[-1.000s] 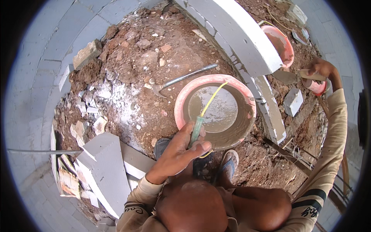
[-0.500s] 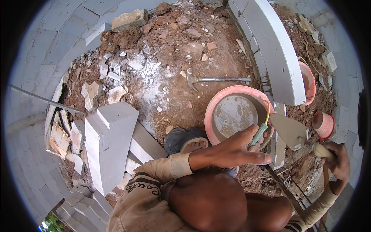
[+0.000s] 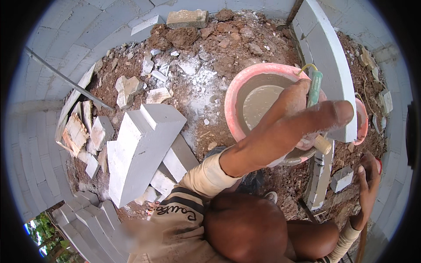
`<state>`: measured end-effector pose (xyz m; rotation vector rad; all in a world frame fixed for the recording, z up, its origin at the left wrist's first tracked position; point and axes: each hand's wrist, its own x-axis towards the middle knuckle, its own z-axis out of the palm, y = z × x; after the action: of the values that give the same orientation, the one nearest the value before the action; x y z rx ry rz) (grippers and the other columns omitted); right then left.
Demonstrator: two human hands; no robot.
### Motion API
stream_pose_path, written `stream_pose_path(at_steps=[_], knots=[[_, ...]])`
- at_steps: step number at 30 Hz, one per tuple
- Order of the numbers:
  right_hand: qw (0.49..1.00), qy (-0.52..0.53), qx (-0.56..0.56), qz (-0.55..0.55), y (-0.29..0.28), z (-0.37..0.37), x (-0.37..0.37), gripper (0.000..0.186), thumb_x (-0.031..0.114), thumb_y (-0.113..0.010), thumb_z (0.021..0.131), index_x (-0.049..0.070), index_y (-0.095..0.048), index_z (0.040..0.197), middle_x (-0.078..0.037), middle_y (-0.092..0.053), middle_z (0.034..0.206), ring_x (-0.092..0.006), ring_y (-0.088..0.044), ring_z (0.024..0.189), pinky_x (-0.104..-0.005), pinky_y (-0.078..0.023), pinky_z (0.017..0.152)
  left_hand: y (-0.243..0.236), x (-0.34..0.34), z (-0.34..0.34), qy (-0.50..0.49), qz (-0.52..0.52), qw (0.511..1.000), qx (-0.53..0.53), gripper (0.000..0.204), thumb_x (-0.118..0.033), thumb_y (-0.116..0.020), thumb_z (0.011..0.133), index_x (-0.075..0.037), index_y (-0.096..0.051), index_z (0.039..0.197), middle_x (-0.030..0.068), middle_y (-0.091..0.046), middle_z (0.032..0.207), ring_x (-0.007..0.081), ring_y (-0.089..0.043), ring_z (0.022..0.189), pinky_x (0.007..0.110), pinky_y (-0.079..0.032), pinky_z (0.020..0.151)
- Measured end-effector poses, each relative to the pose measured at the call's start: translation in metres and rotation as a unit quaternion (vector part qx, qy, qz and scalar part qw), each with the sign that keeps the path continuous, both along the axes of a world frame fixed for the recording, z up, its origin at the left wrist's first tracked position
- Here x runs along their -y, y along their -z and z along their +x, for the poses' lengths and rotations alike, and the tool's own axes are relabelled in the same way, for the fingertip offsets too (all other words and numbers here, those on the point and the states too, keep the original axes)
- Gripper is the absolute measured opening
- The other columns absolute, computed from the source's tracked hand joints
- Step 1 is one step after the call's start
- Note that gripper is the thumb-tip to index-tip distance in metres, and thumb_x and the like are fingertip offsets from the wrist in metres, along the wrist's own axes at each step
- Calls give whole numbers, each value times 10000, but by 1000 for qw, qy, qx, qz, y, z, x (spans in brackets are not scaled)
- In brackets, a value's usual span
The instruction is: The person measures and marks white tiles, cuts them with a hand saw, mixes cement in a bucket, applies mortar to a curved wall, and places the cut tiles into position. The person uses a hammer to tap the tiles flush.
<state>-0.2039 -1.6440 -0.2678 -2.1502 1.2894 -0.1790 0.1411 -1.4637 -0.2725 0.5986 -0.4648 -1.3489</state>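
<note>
My left hand [image 3: 280, 127] reaches over a round pink tub [image 3: 232, 118] of wet grey mortar [image 3: 258, 105]. It is closed round a green-handled tool [image 3: 314, 87] with a bent yellow neck; the tool's working end is hidden. Below the palm the wooden handle [image 3: 323, 145] of a trowel pokes out of the same hand, its blade mostly covered. My right hand [image 3: 369, 175] is off to the right, thumb and fingers apart, with no trowel in it. Beside its fingers shows a sliver of a small red bucket [image 3: 379, 166], the rest covered by the hand.
Beyond the tub on the right rises a low block wall [image 3: 329, 65], with another pink tub [image 3: 362, 120] behind it. Large pale blocks [image 3: 147, 153] lean at the left, near broken pieces [image 3: 128, 91] and stacked blocks [image 3: 87, 223]. A metal rod [image 3: 70, 81] slants at far left.
The wooden-handled trowel has passed from my right hand to my left, which has risen over the tub's right side. My right hand has moved to the small bucket. The view has shifted.
</note>
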Motion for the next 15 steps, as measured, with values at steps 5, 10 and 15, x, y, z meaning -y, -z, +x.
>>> stream_pose_path(at_steps=[5,10,15], knots=[[997,58,-21,46,22,-39,24,527,313,-694,1015,-40,-592,1392,-156,-677,1237,-231,-601,1143,-363,-444,1042,-4,-2,36,-143,-6,989,-21,456,-433,-707,946,-38,-590,1141,-13,-536,869,20,-427,666,220,-314,542],[996,31,-89,6,62,-78,38,509,332,-728,996,-53,-635,1315,-128,-673,1115,-194,-594,978,-366,-476,897,4,35,121,-254,-55,965,-23,401,-377,-685,968,-58,-546,1169,76,-591,800,151,-601,707,260,-455,559],[994,34,-86,51,80,-97,38,456,296,-732,989,-39,-647,1286,-71,-628,847,-149,-565,751,-320,-474,699,-2,71,186,-321,-82,944,5,541,-435,-702,968,-4,-500,1225,32,-451,727,102,-478,573,205,-390,468]])
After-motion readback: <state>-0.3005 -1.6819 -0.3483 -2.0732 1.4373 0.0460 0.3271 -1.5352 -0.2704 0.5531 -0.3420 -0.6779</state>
